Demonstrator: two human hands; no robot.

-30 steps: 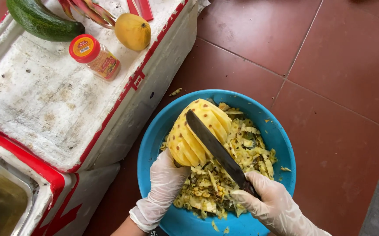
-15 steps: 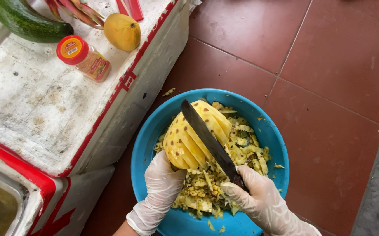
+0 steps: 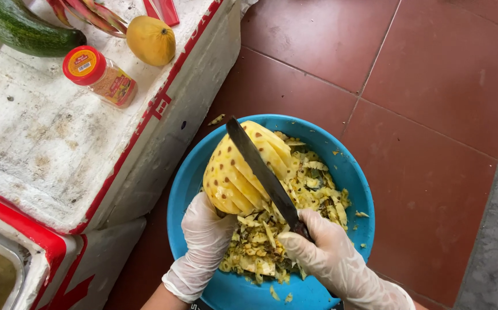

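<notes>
Yellow flesh dotted with brown eyes marks the peeled pineapple (image 3: 243,172), which is held tilted over a blue plastic basin (image 3: 349,172) on the red-tiled floor (image 3: 433,86). The left hand (image 3: 206,238), in a thin clear glove, has its fingers clenched around the fruit's near end, propping it up. The right hand (image 3: 326,252), gloved the same way, grasps the handle of a long dark knife (image 3: 260,169), whose blade lies slantwise across the fruit, edge pressed into its right flank.

Judging by the diagonal grooves already running down the near side, the step in hand looks like cutting out the eyes in slanting channels. A further cut would seem to call for a shallow, angled stroke along a row of eyes, with the left hand turning the fruit to bring the uncut far-left side round, where eyes still show plainly.

Peel scraps and trimmings (image 3: 272,241) heap the basin under and to the right of the fruit. On the left stands a white foam cooler (image 3: 42,149) with red trim; on its lid lie a red-capped seasoning jar (image 3: 101,76), a yellow mango (image 3: 151,40) and a dark green cucumber (image 3: 22,28)
</notes>
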